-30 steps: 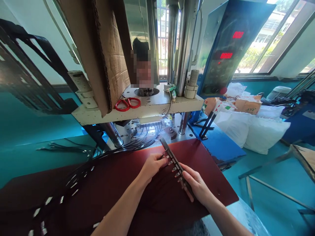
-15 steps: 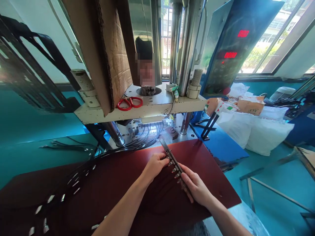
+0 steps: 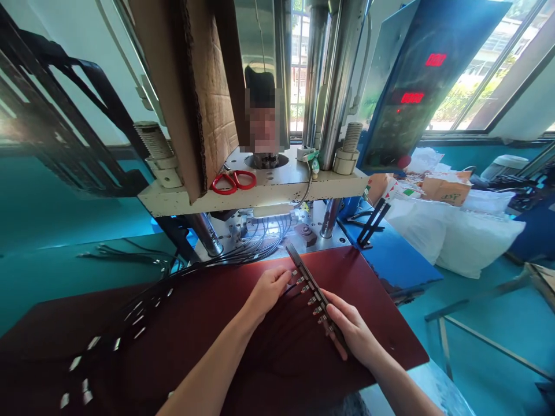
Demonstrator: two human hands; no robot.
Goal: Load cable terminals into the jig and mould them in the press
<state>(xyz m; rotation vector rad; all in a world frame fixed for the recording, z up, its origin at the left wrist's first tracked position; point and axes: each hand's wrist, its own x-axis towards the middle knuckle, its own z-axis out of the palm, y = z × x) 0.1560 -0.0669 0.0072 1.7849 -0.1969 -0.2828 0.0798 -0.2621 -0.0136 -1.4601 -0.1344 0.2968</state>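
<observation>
A long dark metal bar (image 3: 313,283) slants over the red-brown tabletop, held in my right hand (image 3: 352,323), with the thumb on top and fingers around its lower half. Small silver connectors (image 3: 311,300) stick out in a row along its left side, with thin black cables (image 3: 293,289) trailing from some of them. My left hand (image 3: 269,292) is closed in a pinch beside the bar's upper end, thumb and forefinger on a cable end with a silver tip (image 3: 295,272). That tip is close to the bar; contact cannot be made out.
A press with a cream plate (image 3: 260,193) stands ahead, red-handled scissors (image 3: 234,181) and a cardboard sheet (image 3: 212,110) on it. Black cables with silver ends (image 3: 139,319) lie at the left. A blue side table (image 3: 399,260) and white sacks (image 3: 472,237) are at the right.
My left hand has drawn slightly left from the bar, and a cable end now shows at its fingertips. The right hand still grips the bar. The whole view has shifted slightly.
</observation>
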